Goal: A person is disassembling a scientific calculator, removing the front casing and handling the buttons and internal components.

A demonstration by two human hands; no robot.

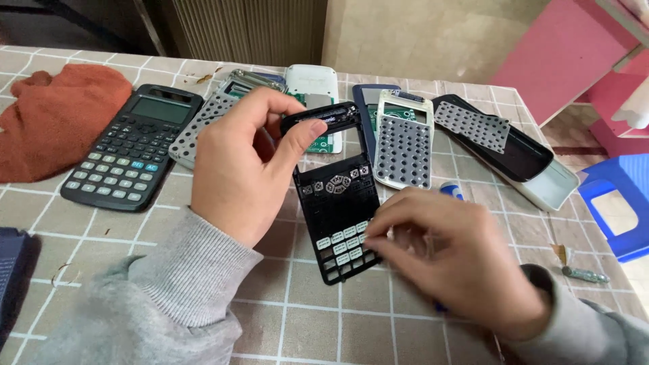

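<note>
My left hand grips the top end of a black calculator front shell, thumb and forefinger pinched on its display frame. The shell is tilted up from the table, inner side towards me. White key caps sit in its lower rows. My right hand rests at the shell's lower right corner, fingertips on the key caps. Whether it pinches a loose key is hidden by the fingers.
A whole black calculator lies at the left beside an orange cloth. Behind the hands lie silver and white calculator shells, a circuit board, a grey rubber key mat on a black cover, and a bolt. A blue stool stands at the right.
</note>
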